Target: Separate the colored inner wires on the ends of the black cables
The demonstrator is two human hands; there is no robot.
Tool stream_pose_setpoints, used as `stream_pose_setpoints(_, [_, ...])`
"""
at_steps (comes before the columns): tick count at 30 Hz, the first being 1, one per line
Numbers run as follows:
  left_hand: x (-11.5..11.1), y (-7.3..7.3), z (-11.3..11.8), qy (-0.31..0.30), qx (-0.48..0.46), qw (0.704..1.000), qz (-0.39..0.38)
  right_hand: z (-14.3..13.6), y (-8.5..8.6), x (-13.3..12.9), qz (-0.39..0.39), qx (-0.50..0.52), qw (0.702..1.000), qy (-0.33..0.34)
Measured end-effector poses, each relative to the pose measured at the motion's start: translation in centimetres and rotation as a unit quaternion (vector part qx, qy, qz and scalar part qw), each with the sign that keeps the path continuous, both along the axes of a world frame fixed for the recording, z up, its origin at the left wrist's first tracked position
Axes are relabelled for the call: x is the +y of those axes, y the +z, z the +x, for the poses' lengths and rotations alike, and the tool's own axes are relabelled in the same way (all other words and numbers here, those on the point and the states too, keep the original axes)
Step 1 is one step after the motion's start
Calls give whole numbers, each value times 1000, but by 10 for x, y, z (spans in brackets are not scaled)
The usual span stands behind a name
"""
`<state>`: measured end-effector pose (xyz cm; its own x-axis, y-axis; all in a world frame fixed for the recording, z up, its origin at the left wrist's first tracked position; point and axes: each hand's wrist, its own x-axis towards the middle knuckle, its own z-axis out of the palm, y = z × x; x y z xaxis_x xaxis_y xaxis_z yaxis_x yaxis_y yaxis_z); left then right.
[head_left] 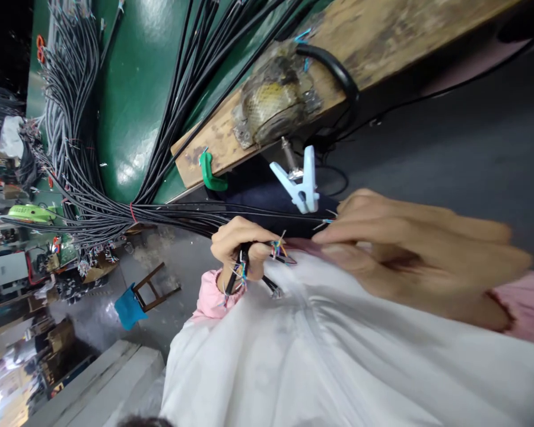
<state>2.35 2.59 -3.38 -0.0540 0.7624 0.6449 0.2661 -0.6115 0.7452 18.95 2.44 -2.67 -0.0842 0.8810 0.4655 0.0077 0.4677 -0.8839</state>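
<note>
My left hand (242,243) is closed around several black cables (189,216), whose stripped ends fan out with thin coloured wires (276,248) beside the thumb. To the right, my right hand (396,249) has thumb and index finger pressed together in a pinch; what lies between them is hidden. One cable's bared wire tips (327,222) reach up to the right index finger, and I cannot tell whether they touch. A red tie (133,212) binds the cables farther back, where they run into a large bundle of grey-black cables (75,89).
The green tabletop (129,112) carries the cables. Along its edge lies a wooden board (365,41) bearing a taped-over motor-like device (276,98), a green clamp (212,172) and a light-blue clip-shaped piece (298,181). A stool with a blue seat (131,307) stands on the floor.
</note>
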Motion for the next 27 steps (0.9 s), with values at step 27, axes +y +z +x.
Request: stream_pose_setpoints(27, [-12, 1, -2, 22, 9, 996, -86, -25, 3, -9, -16, 38, 999, -14])
